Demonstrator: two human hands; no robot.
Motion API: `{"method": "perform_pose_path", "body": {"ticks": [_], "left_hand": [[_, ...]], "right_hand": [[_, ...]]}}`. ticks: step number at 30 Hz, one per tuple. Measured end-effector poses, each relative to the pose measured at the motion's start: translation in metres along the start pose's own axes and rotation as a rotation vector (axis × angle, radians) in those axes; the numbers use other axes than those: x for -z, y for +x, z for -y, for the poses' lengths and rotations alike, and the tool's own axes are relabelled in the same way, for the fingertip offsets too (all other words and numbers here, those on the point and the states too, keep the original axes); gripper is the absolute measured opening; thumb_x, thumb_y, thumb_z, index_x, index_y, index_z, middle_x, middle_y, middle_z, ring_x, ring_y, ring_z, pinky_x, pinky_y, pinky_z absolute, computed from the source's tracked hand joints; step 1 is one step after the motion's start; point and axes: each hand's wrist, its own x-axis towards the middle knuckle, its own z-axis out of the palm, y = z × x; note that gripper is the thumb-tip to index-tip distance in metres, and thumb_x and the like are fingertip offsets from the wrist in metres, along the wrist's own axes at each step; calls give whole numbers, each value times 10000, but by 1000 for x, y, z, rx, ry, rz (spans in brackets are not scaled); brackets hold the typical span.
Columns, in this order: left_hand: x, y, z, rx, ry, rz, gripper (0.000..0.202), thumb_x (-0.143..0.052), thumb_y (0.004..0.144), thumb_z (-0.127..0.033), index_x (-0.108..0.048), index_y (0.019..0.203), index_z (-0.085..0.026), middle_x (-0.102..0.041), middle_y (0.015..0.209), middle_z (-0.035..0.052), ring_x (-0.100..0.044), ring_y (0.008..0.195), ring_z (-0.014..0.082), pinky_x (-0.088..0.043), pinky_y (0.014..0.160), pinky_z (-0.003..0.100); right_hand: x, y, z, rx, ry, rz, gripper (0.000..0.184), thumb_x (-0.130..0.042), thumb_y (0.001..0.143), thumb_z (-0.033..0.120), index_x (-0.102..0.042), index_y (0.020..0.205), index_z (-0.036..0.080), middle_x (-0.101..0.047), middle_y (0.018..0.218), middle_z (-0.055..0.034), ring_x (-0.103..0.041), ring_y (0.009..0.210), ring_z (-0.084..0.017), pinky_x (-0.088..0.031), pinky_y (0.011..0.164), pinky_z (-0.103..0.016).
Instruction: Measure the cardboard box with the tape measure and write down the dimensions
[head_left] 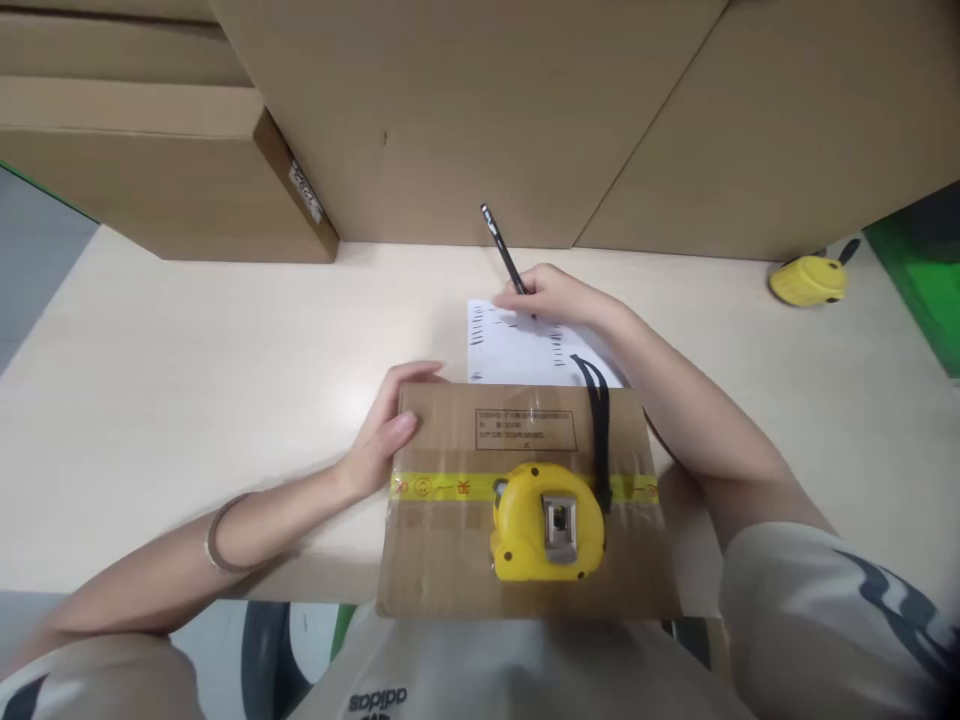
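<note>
A small cardboard box (450,540) sealed with yellow tape lies at the table's near edge. On its lid sits a yellow tape measure (547,520) with a black wrist strap. My left hand (386,430) rests against the box's left side, fingers curled over its top corner. Beyond the box lies a white sheet of paper (517,350) with handwritten marks. My right hand (555,295) is closed round a black pen (504,250) whose tip touches the paper.
Large cardboard boxes (525,120) stand along the back of the pale table (187,370), with another box (165,180) at the back left. A second yellow tape measure (810,280) lies at the far right, beside a green surface (922,270).
</note>
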Motion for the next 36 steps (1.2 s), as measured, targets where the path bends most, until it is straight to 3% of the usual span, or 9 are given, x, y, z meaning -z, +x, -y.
{"method": "perform_pose_path", "body": {"ticks": [6,15,19,23,27,29,31,33,36], "left_hand": [[9,2,-1,-325,256,45,453,-567,1096,-446,-586,1548,-466,-656,1516,23,-599,1403,253,-504,1178,464],[5,-4,-24,-178,338,11,230,-610,1093,-373,-830,1161,-368,-704,1443,36,-605,1446,255,-460,1235,454],[-2,-6,-28,-45,264,-57,200,-654,1062,-423,-836,1097,-347,-745,1382,37,-608,1454,287,-448,1246,488],[-6,-6,-28,47,166,-70,234,-633,1046,-462,-824,1080,-330,-738,1416,32,-533,1531,316,-369,1312,540],[-4,-7,-27,65,58,-37,368,-519,1051,-532,-818,1082,-319,-708,1475,36,-468,1576,351,-320,1338,616],[-2,-8,-26,56,39,-6,407,-483,1059,-552,-816,1111,-324,-699,1488,32,-448,1591,356,-276,1359,636],[0,-8,-24,46,40,21,443,-450,1073,-573,-811,1144,-326,-690,1499,33,-421,1610,356,-237,1378,643],[2,-7,-23,34,55,31,466,-440,1077,-597,-810,1149,-324,-675,1520,33,-389,1633,357,-208,1395,638],[2,-6,-21,38,71,5,482,-472,1060,-642,-815,1113,-307,-654,1547,32,-365,1646,366,-182,1414,609]], "right_hand": [[22,-25,13,-149,-410,148,501,-719,953,555,-566,633,202,-570,659,-13,-453,589,-140,-329,608,-344],[23,-63,16,-248,-749,-48,365,-599,979,533,-704,905,192,-747,959,-131,-661,862,-291,-435,742,-395],[24,-110,42,118,-536,-256,435,-506,1040,551,-743,1115,195,-762,1163,-137,-691,1043,-293,-502,881,-418],[4,-160,63,560,-359,-27,665,-564,993,765,-747,1357,239,-727,1420,-127,-662,1303,-336,-508,1089,-514],[-23,-191,59,585,-415,46,721,-707,882,804,-735,1396,299,-648,1581,-90,-557,1506,-360,-456,1234,-566],[-31,-200,56,533,-364,28,693,-759,830,806,-728,1354,352,-684,1536,-66,-615,1449,-358,-552,1148,-553],[-35,-205,60,426,-283,35,576,-803,834,729,-703,1282,381,-767,1374,-53,-760,1182,-322,-668,844,-474],[-37,-206,73,327,-183,21,453,-818,866,613,-670,1223,376,-808,1150,-34,-779,850,-250,-607,569,-375],[-42,-196,96,389,-32,-2,422,-794,928,503,-629,1276,331,-794,1115,-39,-749,766,-199,-592,583,-337]]}}
